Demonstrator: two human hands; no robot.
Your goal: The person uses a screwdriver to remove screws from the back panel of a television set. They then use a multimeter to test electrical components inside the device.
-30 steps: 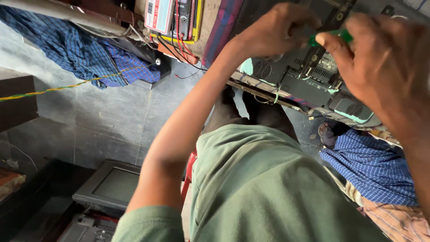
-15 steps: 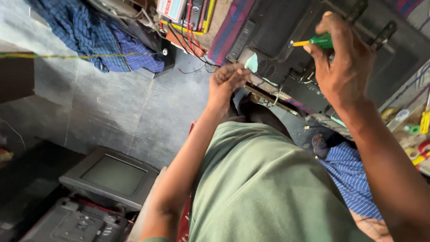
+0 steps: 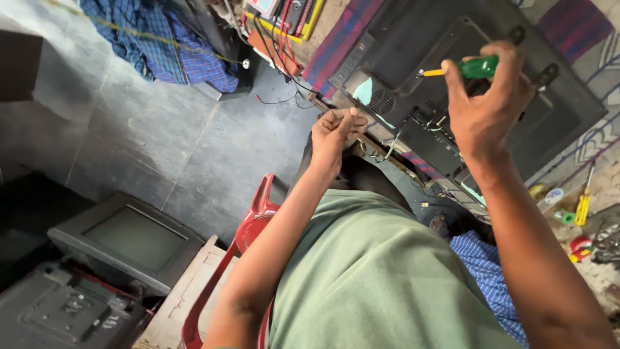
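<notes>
The green-handled screwdriver (image 3: 475,66) sits in my right hand (image 3: 484,113), fingers wrapped and pressed around the handle; a moment ago it stood close over the open chassis with both hands bunched up at the top of the view, and now it is lifted clear above the black back cover of the television (image 3: 549,123), touching nothing; I take that to mean a screw has just been dealt with and the tool is between spots. Its long axis runs nearly level across the view, tilted only slightly; the yellow collar and thin metal tip point to my left, toward the vent grille, while the butt of the handle is buried in my palm.

My left hand (image 3: 336,132) has dropped away from the tool and now hovers lower, at the near edge of the set; its fingers are curled in with the tips drawn together, though whether they pinch a screw I cannot tell; it is just beside the loose wires (image 3: 387,152) trailing from the exposed board.

Further out, a red plastic chair (image 3: 258,213) shows under my left forearm; an old grey monitor (image 3: 132,239) rests on the floor at lower left; a blue checked cloth (image 3: 174,45) lies on the grey floor beyond; small tools (image 3: 581,213) lie scattered on the worktop at right.
</notes>
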